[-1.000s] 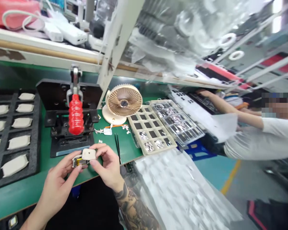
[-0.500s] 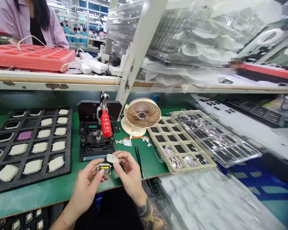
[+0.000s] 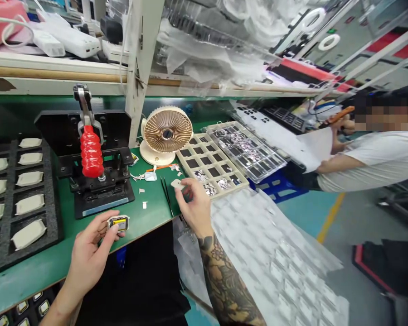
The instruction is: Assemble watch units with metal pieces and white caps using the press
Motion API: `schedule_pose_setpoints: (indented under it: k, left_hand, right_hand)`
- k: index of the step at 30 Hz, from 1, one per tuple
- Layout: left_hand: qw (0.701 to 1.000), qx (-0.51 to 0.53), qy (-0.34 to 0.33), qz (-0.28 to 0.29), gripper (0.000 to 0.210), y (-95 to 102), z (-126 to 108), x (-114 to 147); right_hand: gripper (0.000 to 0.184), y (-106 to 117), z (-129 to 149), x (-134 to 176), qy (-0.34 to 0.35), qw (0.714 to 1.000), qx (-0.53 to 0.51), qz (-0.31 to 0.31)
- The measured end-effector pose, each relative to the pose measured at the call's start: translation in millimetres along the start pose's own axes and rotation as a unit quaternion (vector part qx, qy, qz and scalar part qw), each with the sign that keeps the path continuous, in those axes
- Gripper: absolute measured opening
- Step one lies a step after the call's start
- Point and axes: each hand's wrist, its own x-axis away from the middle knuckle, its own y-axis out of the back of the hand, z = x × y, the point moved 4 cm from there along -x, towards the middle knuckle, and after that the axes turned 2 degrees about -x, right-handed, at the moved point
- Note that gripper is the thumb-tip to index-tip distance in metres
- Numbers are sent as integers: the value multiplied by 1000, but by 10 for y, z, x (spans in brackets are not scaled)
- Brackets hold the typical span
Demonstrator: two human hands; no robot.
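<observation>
The left hand [image 3: 91, 254] pinches a watch case [image 3: 119, 223] between thumb and fingers, its open face, with a yellow insert, turned up and its long axis running nearly sideways. To its right, the right hand [image 3: 197, 206] grips a pale cover [image 3: 177, 184], one end jutting leftward from the fingertips. Just left of that hand, black tweezers [image 3: 168, 198] point away; beyond the left hand stands a red-handled clamp press [image 3: 91, 151].

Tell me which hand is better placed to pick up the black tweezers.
The right hand, probably: it is just beside the tweezers, though it would first need to free its fingers of the pale cover. The left hand is farther off, holding the small open device.
</observation>
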Motion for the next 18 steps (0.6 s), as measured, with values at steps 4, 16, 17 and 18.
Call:
schedule_pose_setpoints:
  k: [4,16,17,18]
  left_hand:
    - [1000,-13,9,-11,45,24,57,15]
    - [998,-64,17,-18,52,11,138,-32]
    - [998,-63,18,-20,54,7,161,-39]
    - [998,-59,19,-27,56,-3,180,-46]
  right_hand:
    - [14,-71,-27,-68,-4,995,87,49]
    - [13,-128,-207,-76,-31,991,102,79]
    - [13,-128,-200,-79,-28,991,100,82]
    - [12,-128,-190,-80,-27,991,99,86]
